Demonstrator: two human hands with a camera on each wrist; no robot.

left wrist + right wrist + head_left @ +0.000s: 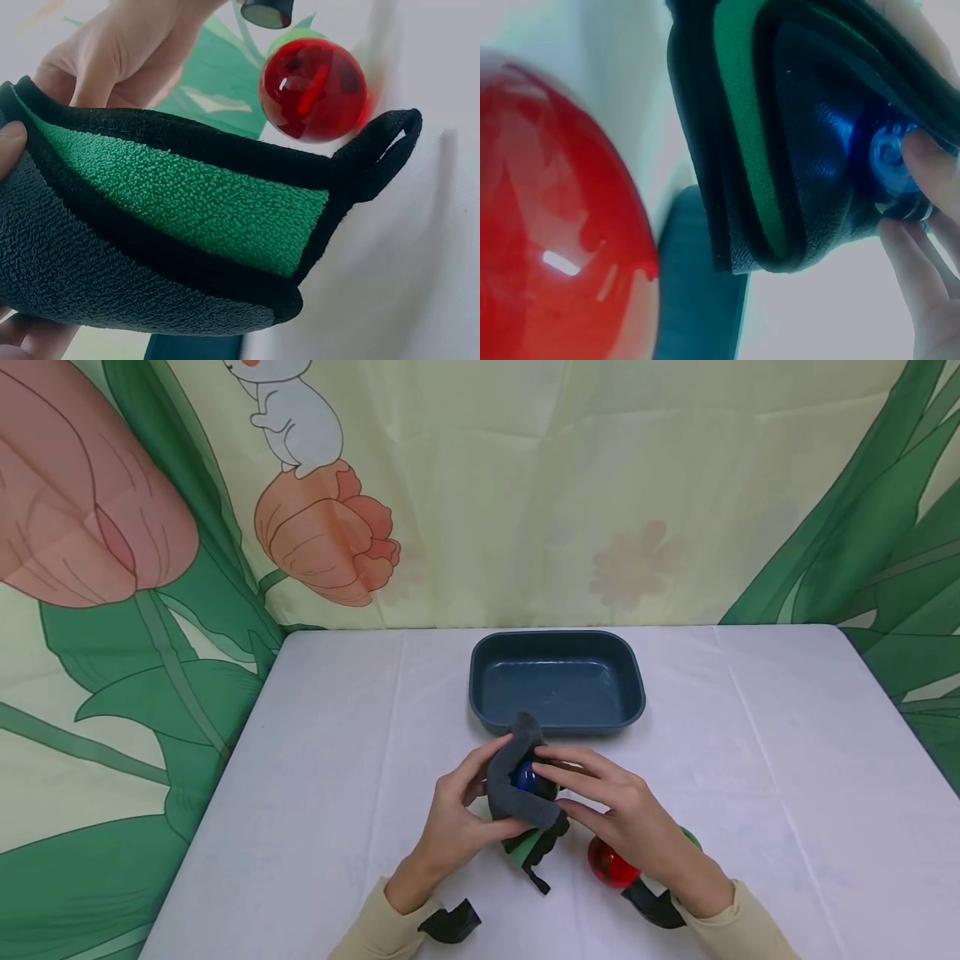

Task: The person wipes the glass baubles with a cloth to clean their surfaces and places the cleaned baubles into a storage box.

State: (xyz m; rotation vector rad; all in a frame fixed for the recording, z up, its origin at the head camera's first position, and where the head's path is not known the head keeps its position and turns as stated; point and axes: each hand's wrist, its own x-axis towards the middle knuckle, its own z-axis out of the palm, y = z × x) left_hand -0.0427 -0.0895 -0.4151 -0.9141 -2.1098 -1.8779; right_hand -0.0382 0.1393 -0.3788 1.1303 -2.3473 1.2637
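My left hand (452,831) grips a folded cloth (504,777), dark grey outside and green inside, with black edging and a hanging loop (386,154). The cloth wraps round a shiny, see-through blue round thing (524,775). My right hand (626,806) reaches in from the right. In the right wrist view its fingertips pinch the blue round thing (891,161) against the cloth's grey face; part of that thing is hidden by cloth and fingers. A glossy see-through red ball (611,864) lies on the table below my right hand, partly covered by the wrist in the head view.
A dark blue rectangular tub (555,681) stands behind the hands, near the table's back edge. Something green (690,837) shows beside my right wrist, by the red ball. White cloth (322,760) covers the table, and a printed curtain (510,510) hangs behind it.
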